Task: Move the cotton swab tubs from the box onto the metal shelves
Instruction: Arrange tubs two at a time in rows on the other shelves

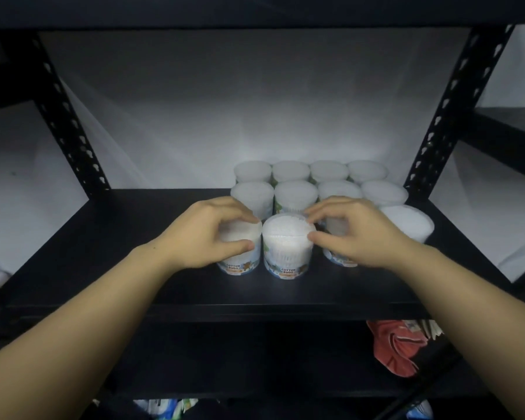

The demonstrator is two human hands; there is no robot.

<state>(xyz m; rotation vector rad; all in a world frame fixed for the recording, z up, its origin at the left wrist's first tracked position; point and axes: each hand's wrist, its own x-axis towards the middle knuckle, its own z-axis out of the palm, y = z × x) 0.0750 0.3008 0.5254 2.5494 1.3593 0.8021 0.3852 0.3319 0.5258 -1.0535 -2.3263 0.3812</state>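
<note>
Left hand (206,234) clamps the front-left tub (240,250), right hand (352,231) pinches the centre tub (288,247) on the metal shelf (133,253), packed rows at 12 o'clock; a careless nudge risks toppling neighbours.

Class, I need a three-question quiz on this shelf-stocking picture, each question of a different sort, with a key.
1. True or false: the tubs stand on a black metal shelf.
2. Which tub does the left hand hold? A) front-left tub B) a back-row tub C) none
3. Fill in: the label on the front middle tub reads "COTTON ____".

Key: 1 true; 2 A; 3 BUDS. The right hand touches the front middle tub's rim with thumb and fingertip.
</note>
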